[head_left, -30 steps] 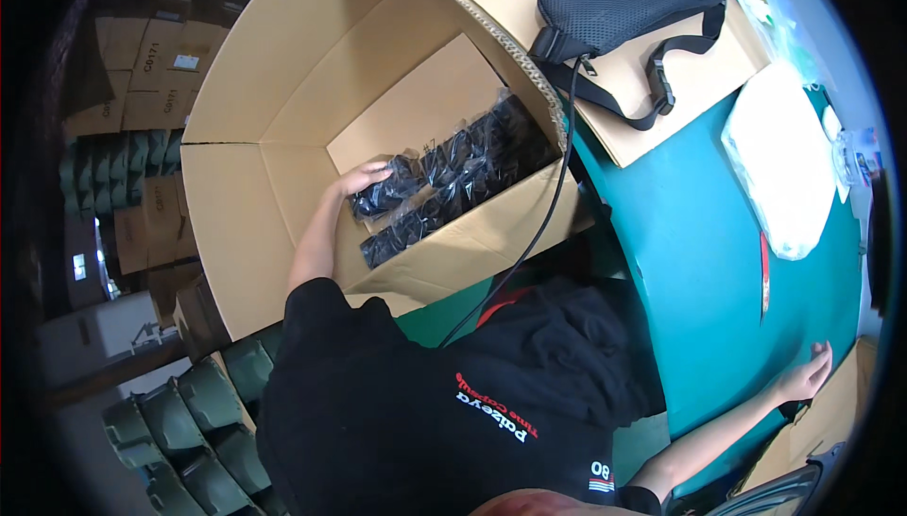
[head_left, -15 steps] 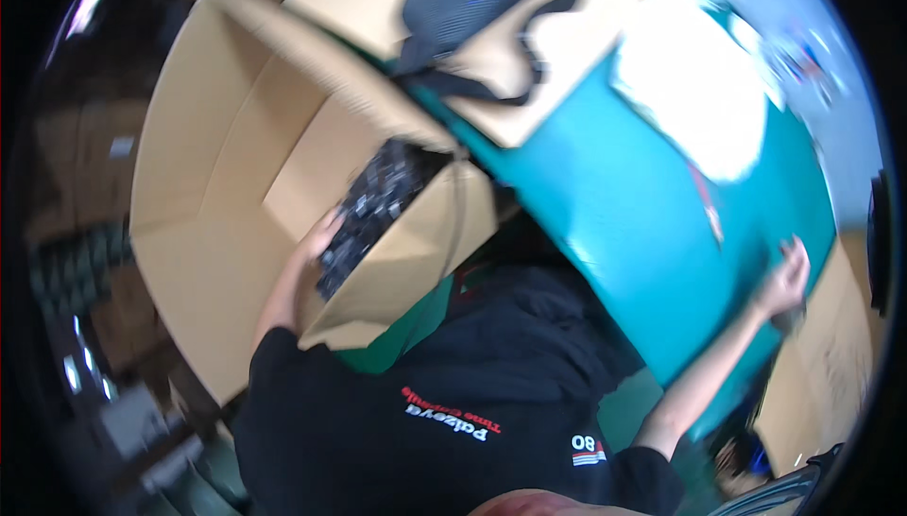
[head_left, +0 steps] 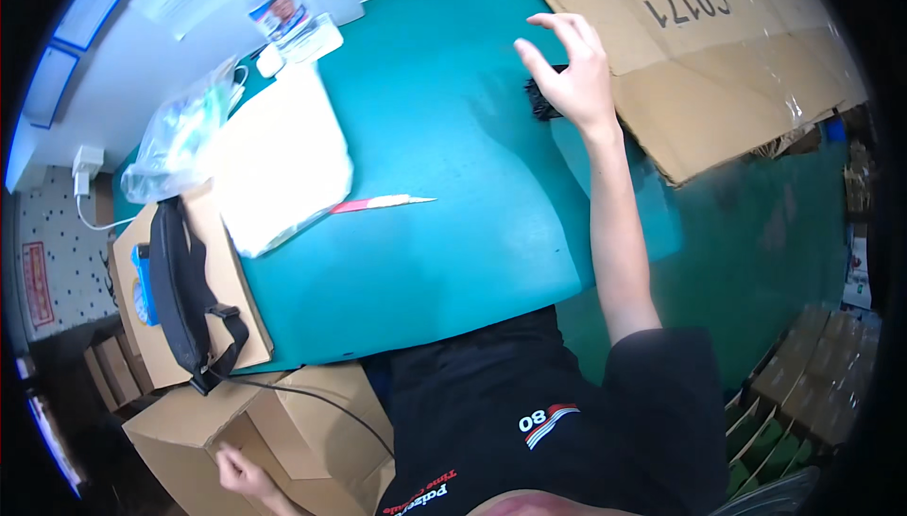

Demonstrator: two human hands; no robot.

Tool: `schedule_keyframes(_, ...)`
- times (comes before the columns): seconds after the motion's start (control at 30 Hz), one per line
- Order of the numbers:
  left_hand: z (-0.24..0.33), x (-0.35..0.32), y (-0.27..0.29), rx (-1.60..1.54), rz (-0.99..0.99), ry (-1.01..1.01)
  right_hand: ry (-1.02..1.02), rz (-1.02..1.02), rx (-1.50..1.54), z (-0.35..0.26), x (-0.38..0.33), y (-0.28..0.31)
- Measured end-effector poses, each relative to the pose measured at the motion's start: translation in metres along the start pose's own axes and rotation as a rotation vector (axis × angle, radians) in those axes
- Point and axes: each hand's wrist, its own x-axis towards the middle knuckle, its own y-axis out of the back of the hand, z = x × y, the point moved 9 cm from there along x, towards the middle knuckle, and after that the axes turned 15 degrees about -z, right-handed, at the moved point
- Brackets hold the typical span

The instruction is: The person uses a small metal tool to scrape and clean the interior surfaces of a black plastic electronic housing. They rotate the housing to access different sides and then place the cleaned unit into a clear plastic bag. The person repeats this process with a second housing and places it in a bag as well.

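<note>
My right hand (head_left: 578, 77) is over the far right of the green tabletop, thumb and fingers spread apart and nothing held. Partly hidden behind it is a small black crinkled bundle (head_left: 541, 100) lying by the edge of a large flattened cardboard box (head_left: 699, 53). Low at the left, my left hand (head_left: 244, 473) is over an open cardboard box (head_left: 179, 421), its fingers curled closed. What they hold, if anything, is hidden. The inside of that box shows only in part.
On the green table (head_left: 453, 261) lie a white bag (head_left: 274, 166), a red-and-pale pointed tool (head_left: 373, 203) and clear plastic wrapping (head_left: 184, 133). A bottle (head_left: 279, 10) stands at the back. A black strapped pouch (head_left: 179, 280) rests on cardboard at the left. A dark cord (head_left: 331, 403) crosses the open box.
The view has swung to the right. My left hand has come away from the black pieces inside the box and closed. My right hand has reached out to the black bundle, spreading its fingers.
</note>
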Motion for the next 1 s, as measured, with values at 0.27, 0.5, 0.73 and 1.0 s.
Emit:
schedule_keyframes(0.27, 0.32, 0.106, -0.111, -0.218, -0.338, -0.891, 0.04, -0.442, 0.062, 0.032, -0.028, -0.046)
schedule_keyframes(0.5, 0.379, 0.155, -0.228, 0.143, -0.6, -0.949, 0.223, -0.291, 0.205, -0.027, -0.03, -0.066)
schedule_keyframes(0.73, 0.359, 0.175, -0.252, -0.189, -0.726, -0.685, 0.258, -0.281, 0.156, -0.036, -0.036, -0.08)
schedule_keyframes(1.0, 0.364, 0.199, -0.224, -1.154, -0.634, -0.45, 0.317, -0.202, 0.038, -0.057, -0.039, -0.072)
